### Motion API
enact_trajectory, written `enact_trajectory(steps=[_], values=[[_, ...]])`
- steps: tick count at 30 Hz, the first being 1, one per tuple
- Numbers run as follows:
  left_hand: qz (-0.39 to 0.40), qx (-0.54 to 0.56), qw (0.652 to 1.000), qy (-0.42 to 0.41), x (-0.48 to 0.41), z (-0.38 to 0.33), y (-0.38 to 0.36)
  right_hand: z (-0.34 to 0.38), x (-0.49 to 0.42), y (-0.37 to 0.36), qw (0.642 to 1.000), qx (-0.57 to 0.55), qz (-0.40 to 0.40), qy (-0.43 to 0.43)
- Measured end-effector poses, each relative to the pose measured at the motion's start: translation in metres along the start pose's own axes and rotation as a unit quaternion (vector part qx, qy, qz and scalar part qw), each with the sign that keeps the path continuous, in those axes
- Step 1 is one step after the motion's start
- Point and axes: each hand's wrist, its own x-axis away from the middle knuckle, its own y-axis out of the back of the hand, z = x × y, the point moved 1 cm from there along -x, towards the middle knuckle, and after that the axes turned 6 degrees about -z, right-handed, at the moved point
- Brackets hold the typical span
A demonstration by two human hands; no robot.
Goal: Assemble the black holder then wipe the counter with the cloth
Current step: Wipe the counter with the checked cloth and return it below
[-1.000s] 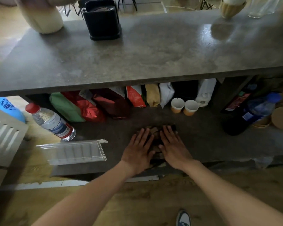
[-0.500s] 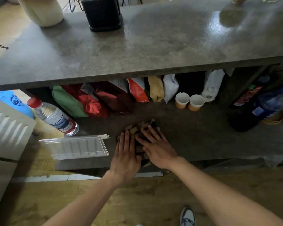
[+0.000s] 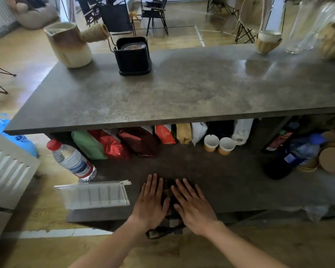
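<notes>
A dark patterned cloth (image 3: 168,192) lies on the lower shelf (image 3: 230,186) near its front edge, with part of it hanging over the edge. My left hand (image 3: 150,202) and my right hand (image 3: 191,204) both press flat on the cloth, side by side with fingers spread. The cloth shows only between and below them. The black holder (image 3: 132,57) stands upright at the back of the grey counter (image 3: 182,89), far from both hands, with a round patterned piece inside it.
A lying water bottle (image 3: 72,161) and a clear plastic tray (image 3: 94,194) are left of my hands. Coloured bags (image 3: 112,144), two paper cups (image 3: 219,145) and dark bottles (image 3: 278,151) line the shelf's back. A ceramic jug (image 3: 70,45) and glass vase (image 3: 302,26) stand on the counter.
Both hands slid the cloth left along the shelf, then a little back toward the right. The view has tilted up, showing more of the counter and the room.
</notes>
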Motion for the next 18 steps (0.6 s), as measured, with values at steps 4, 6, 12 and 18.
enact_trajectory(steps=[4,6,12,18], values=[[0.0,-0.013,1.0,-0.005,-0.028,0.0,-0.003,-0.013,-0.026,-0.002,1.0,-0.02,0.0,-0.022],[0.006,-0.015,1.0,-0.003,-0.028,0.0,-0.006,-0.013,-0.03,-0.002,0.999,-0.009,-0.035,-0.01],[-0.042,-0.022,0.999,0.002,-0.026,0.005,0.018,-0.02,-0.032,0.018,0.978,-0.157,-0.077,-0.111],[0.052,-0.02,0.998,0.037,-0.039,0.014,0.035,-0.028,-0.052,0.03,0.933,-0.246,0.028,-0.262]])
